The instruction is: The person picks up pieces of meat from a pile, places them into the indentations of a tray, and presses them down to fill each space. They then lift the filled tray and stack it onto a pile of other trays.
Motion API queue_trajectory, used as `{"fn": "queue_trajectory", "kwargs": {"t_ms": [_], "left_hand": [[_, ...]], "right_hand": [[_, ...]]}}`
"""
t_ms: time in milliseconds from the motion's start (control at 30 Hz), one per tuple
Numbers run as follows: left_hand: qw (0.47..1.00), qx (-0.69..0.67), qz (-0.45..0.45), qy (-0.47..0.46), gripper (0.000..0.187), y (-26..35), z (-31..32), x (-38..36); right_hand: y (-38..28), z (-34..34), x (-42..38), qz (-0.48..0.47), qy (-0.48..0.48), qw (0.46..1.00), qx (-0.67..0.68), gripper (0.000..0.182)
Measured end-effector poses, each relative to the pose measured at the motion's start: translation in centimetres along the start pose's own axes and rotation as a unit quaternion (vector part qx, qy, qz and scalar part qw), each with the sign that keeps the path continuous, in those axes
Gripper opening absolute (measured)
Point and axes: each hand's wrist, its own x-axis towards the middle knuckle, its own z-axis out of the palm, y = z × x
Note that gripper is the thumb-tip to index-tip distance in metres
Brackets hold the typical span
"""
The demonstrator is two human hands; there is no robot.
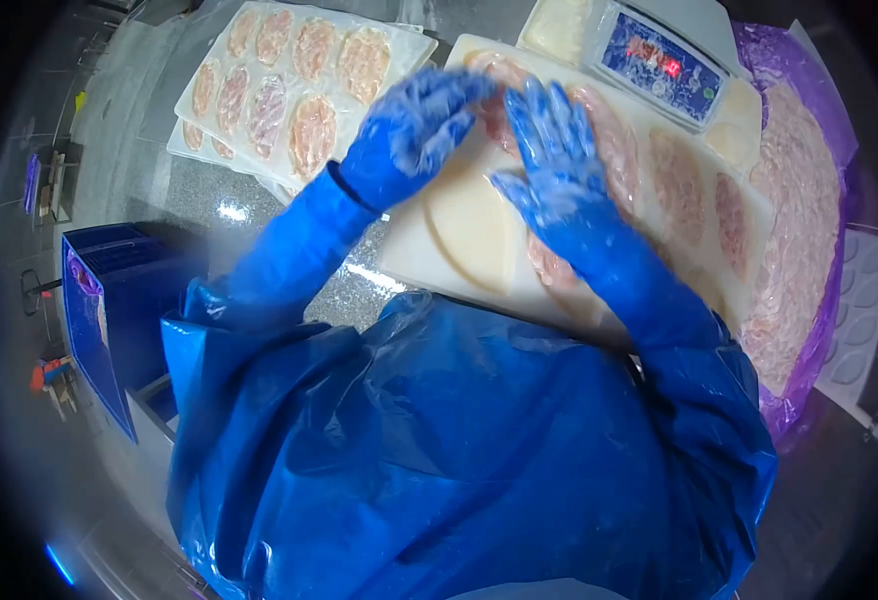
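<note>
A thick white mould board [414, 245] with oval hollows lies tilted before me, several hollows filled with pink minced meat. My right hand [554, 155], in a smeared blue glove, lies flat over the meat in the upper middle, fingers stretched out. Close to its left is my left hand [419, 120], also gloved and smeared, at the board's upper left edge; its fingers point right and the thumb stands apart. A minced meat oval [677, 185] sits in the board right of my hands. The hollow nearest the front left holds no meat. My hands partly hide the meat beneath them.
Stacked white trays [184, 105] with oval meat patties stand at the upper left. A scale [664, 65] with red digits sits behind the board. At right, purple plastic [839, 130] surrounds a large mass of minced meat [794, 200]. A blue bin [94, 340] stands at left.
</note>
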Motion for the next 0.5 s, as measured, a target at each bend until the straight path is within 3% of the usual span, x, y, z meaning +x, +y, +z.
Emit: {"fn": "queue_trajectory", "kwargs": {"t_ms": [33, 67, 133, 167, 200, 233, 267, 300, 333, 400, 467, 500], "left_hand": [[0.997, 0.078, -0.012, -0.001, 0.057, 1.0, -0.1, 1.6], [0.997, 0.075, -0.011, -0.008, 0.057, 0.5, 0.7, 1.2], [0.988, 0.141, 0.032, -0.045, 0.063, 0.2, 2.4, 1.1], [0.992, 0.085, -0.027, -0.084, 0.065, 0.6, 1.8, 1.1], [0.993, 0.077, -0.019, -0.09, 0.065, 1.8, 1.2, 1.7], [0.994, 0.094, -0.013, -0.054, 0.065, 3.1, 0.9, 1.9], [0.994, 0.111, -0.012, -0.013, 0.065, 4.2, 1.2, 1.7], [0.994, 0.094, -0.008, -0.054, 0.066, 5.1, 1.9, 1.2], [0.995, 0.086, -0.009, -0.051, 0.066, 5.4, 2.6, 0.9], [0.978, 0.142, -0.03, -0.148, 0.065, 5.6, 3.4, 0.5], [0.982, 0.13, -0.031, -0.137, 0.062, 7.5, 4.1, 1.2], [0.993, -0.044, -0.066, -0.087, 0.049, 10.2, 4.8, 2.2]], "right_hand": [[0.0, 0.5, 0.9, -0.001, 0.043, 0.999, -0.013, 0.076], [0.0, 0.7, 1.5, 0.006, 0.042, 0.999, -0.009, 0.076], [1.0, 0.8, 2.5, -0.035, -0.063, 0.995, 0.063, 0.073], [2.2, 1.8, 1.4, -0.062, 0.014, 0.997, 0.041, 0.062], [3.4, 0.8, 0.5, -0.05, 0.013, 0.998, 0.038, 0.062], [4.6, -1.1, -0.4, 0.037, 0.065, 0.947, 0.311, 0.055], [6.2, -3.1, -1.6, 0.119, 0.114, 0.815, 0.556, 0.049], [8.6, -5.4, -4.1, 0.093, 0.12, 0.916, 0.371, 0.044], [11.1, -7.7, -7.0, 0.059, 0.119, 0.976, 0.17, 0.039], [11.6, -11.6, -13.3, 0.191, 0.103, 0.938, 0.271, 0.031], [8.5, -16.9, -16.4, 0.375, -0.048, 0.842, 0.385, 0.031], [6.8, -17.6, -18.0, 0.38, -0.048, 0.841, 0.382, 0.031]]}}
